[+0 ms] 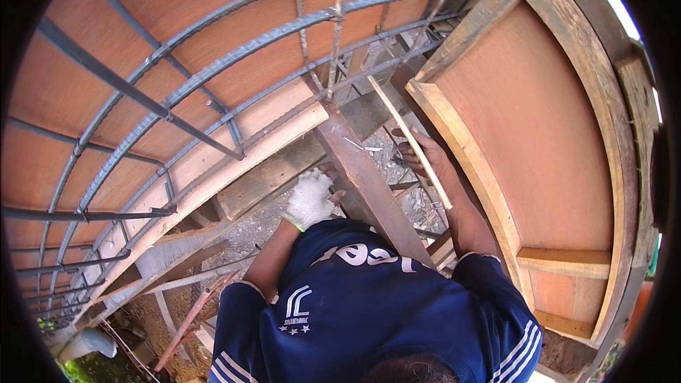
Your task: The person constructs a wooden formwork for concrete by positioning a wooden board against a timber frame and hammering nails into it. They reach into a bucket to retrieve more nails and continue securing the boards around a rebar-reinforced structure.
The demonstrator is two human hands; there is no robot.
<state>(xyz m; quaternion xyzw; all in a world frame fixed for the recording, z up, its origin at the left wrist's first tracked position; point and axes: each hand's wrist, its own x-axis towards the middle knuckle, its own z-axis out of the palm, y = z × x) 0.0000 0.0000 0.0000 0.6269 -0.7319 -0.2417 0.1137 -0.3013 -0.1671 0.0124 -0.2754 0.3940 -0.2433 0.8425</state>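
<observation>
My left hand [312, 196], in a white glove with bare fingertips, is at the left side of a dark brown wooden beam [372, 181]. Its fingers curl inward; beam and shadow hide whatever is in them. To the right of the beam is my bare right hand [430, 154], its fingers apart and lightly bent toward the beam. A thin pale wooden strip [409, 136] crosses in front of this hand and wrist. No grip on the strip shows. Small pale slivers [363, 146] lie on and beside the beam.
Curved reinforcing bars [241, 57], tied into a grid, stand before a curved plywood panel [191, 28] at left. A wood-framed curved panel [525, 128] rises close to my right arm. Pale planks [284, 125], grey gravel [266, 223] and a reddish bar [188, 326] lie lower.
</observation>
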